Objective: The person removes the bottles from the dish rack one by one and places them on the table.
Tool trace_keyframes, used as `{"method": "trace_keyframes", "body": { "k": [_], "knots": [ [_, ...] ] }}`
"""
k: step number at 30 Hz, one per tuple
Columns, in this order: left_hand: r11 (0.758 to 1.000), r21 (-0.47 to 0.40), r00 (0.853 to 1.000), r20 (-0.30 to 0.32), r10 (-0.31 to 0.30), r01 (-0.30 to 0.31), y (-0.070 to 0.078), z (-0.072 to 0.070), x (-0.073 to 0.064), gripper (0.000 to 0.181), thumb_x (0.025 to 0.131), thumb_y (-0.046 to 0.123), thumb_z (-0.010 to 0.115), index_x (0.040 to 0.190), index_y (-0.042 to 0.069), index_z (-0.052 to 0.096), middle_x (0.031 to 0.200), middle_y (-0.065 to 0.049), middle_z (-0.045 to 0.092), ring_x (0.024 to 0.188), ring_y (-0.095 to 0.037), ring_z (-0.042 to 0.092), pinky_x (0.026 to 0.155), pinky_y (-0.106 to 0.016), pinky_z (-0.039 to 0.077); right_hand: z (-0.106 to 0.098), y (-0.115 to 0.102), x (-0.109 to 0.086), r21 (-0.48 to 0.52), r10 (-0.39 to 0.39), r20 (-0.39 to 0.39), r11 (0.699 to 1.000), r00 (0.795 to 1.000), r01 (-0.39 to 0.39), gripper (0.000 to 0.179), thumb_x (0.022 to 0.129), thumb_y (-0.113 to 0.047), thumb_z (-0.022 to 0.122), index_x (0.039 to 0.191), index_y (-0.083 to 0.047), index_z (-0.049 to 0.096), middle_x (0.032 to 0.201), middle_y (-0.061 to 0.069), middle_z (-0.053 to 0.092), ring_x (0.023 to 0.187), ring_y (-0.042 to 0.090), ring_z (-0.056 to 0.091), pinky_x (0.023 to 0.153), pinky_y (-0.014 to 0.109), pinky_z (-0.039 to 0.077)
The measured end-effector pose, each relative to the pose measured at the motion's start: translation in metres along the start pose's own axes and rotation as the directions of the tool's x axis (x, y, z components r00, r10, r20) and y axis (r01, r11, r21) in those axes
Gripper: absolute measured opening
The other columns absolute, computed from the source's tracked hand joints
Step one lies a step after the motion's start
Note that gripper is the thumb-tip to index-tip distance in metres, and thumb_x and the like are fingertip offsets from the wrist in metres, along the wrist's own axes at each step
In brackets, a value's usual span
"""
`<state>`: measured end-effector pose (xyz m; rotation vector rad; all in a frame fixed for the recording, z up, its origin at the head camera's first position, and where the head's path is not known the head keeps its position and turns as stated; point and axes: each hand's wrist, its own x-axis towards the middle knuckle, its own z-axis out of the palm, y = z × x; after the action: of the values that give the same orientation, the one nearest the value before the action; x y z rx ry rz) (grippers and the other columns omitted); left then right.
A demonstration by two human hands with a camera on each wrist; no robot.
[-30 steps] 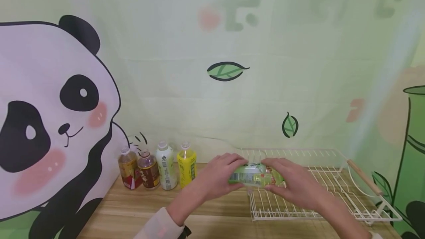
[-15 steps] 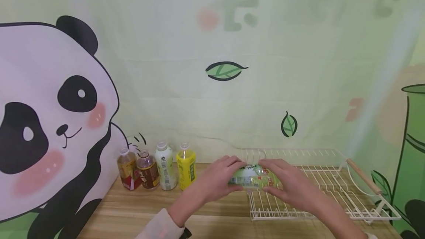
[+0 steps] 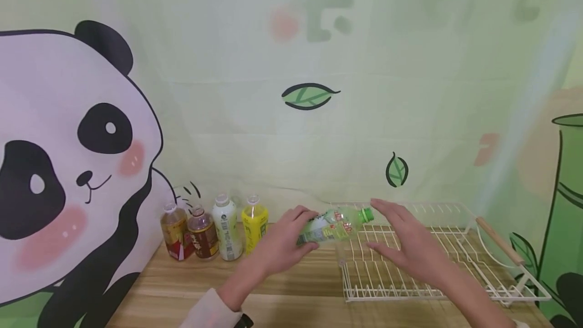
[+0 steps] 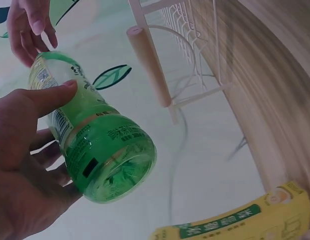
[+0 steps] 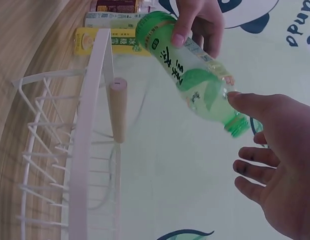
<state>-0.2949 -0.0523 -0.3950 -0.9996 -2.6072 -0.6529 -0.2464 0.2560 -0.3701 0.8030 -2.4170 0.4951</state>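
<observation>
A green plastic drink bottle (image 3: 332, 225) is held above the table, tilted with its green cap (image 3: 366, 215) up and to the right. My left hand (image 3: 284, 239) grips it near the base, thumb on one side and fingers on the other; in the left wrist view the bottle's clear green base (image 4: 119, 172) faces the camera. My right hand (image 3: 407, 242) is spread beside the cap end, fingers and thumb apart. From the right wrist, the right thumb overlaps the bottle's shoulder, and the other fingers (image 5: 257, 172) hold nothing.
A white wire dish rack (image 3: 410, 295) with a wooden handle (image 3: 500, 243) stands on the wooden table (image 3: 291, 308), below and right of the bottle. At the back left several bottles stand in a row, the yellow one (image 3: 255, 227) nearest my left arm. A printed panda cloth (image 3: 255, 140) hangs behind.
Both hands held the bottle level before. Now the right hand has let go and drawn right, while the left hand has shifted left with the bottle, its cap end raised.
</observation>
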Motion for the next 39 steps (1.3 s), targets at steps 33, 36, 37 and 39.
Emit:
{"method": "trace_keyframes", "body": {
  "k": [33,36,37,39],
  "knots": [
    [0.785,-0.546,0.887,-0.149,-0.437,0.295,-0.06,0.079,-0.015,0.07,0.092,0.026,0.085,0.152,0.014,0.049,0.141,-0.008,0.059,0.126,-0.029,0.059,0.104,-0.054,0.054,0.043,0.027,-0.051,0.408,-0.046,0.501,0.894,0.864,-0.188,0.045,0.102,-0.042,0.071,0.129,-0.007,0.07,0.12,0.001,0.075,0.108,0.014,0.07,0.091,0.038,0.062],
    [0.773,-0.557,0.875,-0.159,-0.458,0.304,-0.062,0.084,-0.015,0.07,0.092,0.023,0.085,0.151,0.013,0.05,0.14,-0.009,0.06,0.126,-0.031,0.059,0.103,-0.056,0.054,0.046,0.027,-0.051,0.432,-0.06,0.511,0.881,0.857,-0.196,0.037,0.103,-0.04,0.07,0.124,-0.01,0.071,0.115,-0.001,0.074,0.103,0.011,0.069,0.087,0.037,0.062],
    [0.771,-0.557,0.87,-0.161,-0.466,0.309,-0.064,0.086,-0.014,0.07,0.092,0.022,0.085,0.151,0.013,0.05,0.14,-0.009,0.06,0.126,-0.031,0.059,0.103,-0.056,0.054,0.047,0.027,-0.051,0.437,-0.068,0.509,0.879,0.858,-0.19,0.034,0.103,-0.039,0.07,0.122,-0.011,0.072,0.114,-0.001,0.074,0.102,0.01,0.069,0.086,0.037,0.062],
    [0.767,-0.555,0.862,-0.163,-0.48,0.322,-0.066,0.09,-0.014,0.07,0.092,0.021,0.085,0.151,0.013,0.05,0.14,-0.009,0.061,0.125,-0.031,0.059,0.102,-0.055,0.055,0.049,0.027,-0.051,0.444,-0.086,0.495,0.88,0.865,-0.167,0.029,0.103,-0.036,0.07,0.12,-0.013,0.072,0.111,-0.003,0.074,0.099,0.005,0.067,0.083,0.036,0.062]
  ]
}}
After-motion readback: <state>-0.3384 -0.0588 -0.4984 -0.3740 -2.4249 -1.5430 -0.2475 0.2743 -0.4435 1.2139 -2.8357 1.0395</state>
